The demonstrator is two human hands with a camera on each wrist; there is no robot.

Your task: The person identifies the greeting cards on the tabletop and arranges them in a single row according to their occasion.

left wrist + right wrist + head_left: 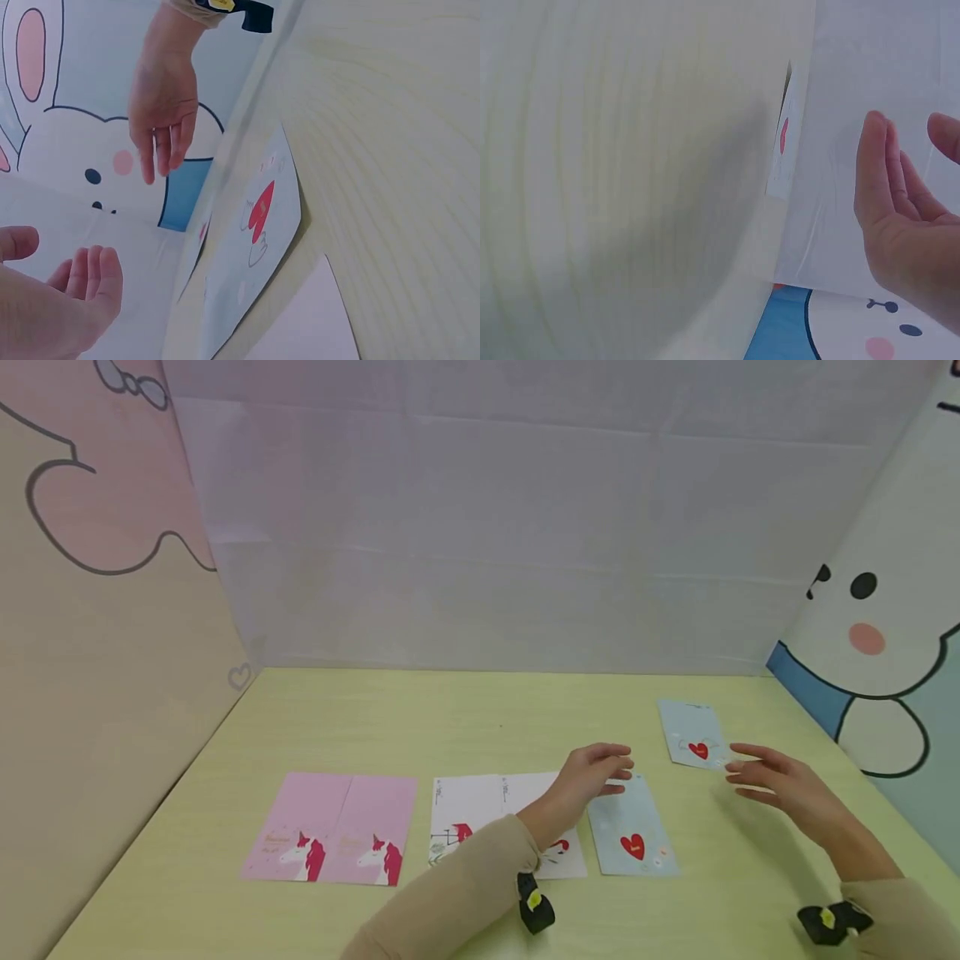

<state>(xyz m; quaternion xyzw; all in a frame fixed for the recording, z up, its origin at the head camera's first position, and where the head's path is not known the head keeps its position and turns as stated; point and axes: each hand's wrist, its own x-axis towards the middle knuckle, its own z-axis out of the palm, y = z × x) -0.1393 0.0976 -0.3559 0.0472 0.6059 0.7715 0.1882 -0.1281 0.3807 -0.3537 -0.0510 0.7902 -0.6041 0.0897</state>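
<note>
In the head view my left hand (581,789) hovers over the left edge of a light blue card with a red heart (637,831). Its fingers are relaxed and hold nothing. To the right, my right hand (791,793) is raised above the table, fingers loosely bent and nothing in them. Its fingertips overlap the corner of a second light blue heart card (690,727) farther back. The right wrist view shows that hand (904,202) above the tabletop, apart from the far card (784,142). My left forearm partly hides two white cards (461,797) with red pictures.
Two pink unicorn cards (326,827) lie side by side at the left of the pale yellow table (450,718). A white sheet (450,527) hangs behind it. Cartoon-printed panels (112,635) border both sides.
</note>
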